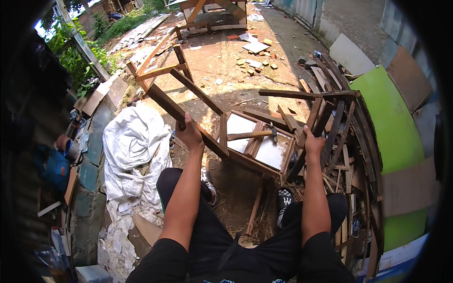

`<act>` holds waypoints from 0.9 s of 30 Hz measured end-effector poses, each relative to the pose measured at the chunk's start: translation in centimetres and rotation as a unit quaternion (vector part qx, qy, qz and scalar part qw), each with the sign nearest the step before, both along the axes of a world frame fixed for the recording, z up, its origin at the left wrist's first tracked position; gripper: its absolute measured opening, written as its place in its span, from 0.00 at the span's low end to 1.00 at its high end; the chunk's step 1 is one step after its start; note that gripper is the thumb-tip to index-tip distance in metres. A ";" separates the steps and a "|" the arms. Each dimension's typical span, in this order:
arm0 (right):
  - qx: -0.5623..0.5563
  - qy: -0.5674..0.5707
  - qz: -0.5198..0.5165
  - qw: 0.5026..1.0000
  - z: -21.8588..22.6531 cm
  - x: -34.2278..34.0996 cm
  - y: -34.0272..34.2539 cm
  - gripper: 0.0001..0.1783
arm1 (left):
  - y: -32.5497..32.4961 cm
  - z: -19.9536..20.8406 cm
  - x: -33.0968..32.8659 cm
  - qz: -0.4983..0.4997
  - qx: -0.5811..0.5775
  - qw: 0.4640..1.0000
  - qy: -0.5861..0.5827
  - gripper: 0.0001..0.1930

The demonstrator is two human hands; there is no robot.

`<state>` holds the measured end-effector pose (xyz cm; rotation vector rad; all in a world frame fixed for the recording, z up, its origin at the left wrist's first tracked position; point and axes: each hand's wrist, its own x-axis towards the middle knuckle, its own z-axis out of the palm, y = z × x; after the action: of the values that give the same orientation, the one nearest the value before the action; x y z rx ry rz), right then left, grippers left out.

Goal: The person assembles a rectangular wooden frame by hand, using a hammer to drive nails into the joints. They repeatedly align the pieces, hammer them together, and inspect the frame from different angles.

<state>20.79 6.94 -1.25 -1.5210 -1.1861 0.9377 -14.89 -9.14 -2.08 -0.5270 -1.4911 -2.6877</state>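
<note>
My left hand (190, 134) is closed round a dark wooden beam (166, 104) that slants up and to the left. A second, thinner wooden bar (198, 92) runs beside it, and a short crosspiece (223, 130) stands near their lower ends. On the right, my right hand (313, 143) grips an upright dark wooden post (323, 118). Between my hands is a wooden-framed panel (257, 170) with white insets. Across it lies a hammer (245, 135), its handle toward the left and its head toward my right hand; neither hand touches it.
A heap of wooden strips (349, 122) and a green board (391, 118) crowd the right side. To the left lies a crumpled white sheet (134, 146). Farther off are a wooden frame (158, 70), scattered wood blocks (252, 66) and a large wooden structure (214, 14).
</note>
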 end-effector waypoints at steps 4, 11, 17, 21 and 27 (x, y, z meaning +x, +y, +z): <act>-0.014 0.116 -0.015 0.993 1.3 0.4 0.8 0.19 | 0.7 1.2 -0.1 -0.013 0.005 0.999 -0.050 0.18; -0.032 0.109 -0.031 0.993 2.2 1.1 0.1 0.14 | 0.2 -0.1 -1.3 -0.004 0.018 0.994 -0.108 0.20; -0.053 0.102 -0.025 0.993 1.3 1.7 0.2 0.21 | 0.3 -0.9 -1.1 -0.093 0.047 0.975 -0.194 0.22; -0.067 0.089 -0.021 0.994 1.6 2.7 0.1 0.15 | 2.6 -3.3 0.7 -0.133 -0.062 0.982 -0.119 0.26; 0.027 0.093 0.088 0.991 2.9 3.6 -1.3 0.13 | 4.8 -5.9 1.4 0.009 -0.441 0.895 -0.064 0.33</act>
<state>24.43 5.66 1.60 -1.2715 -1.2141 1.1306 -13.49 -4.30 -7.97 -0.3224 -2.6967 -1.9007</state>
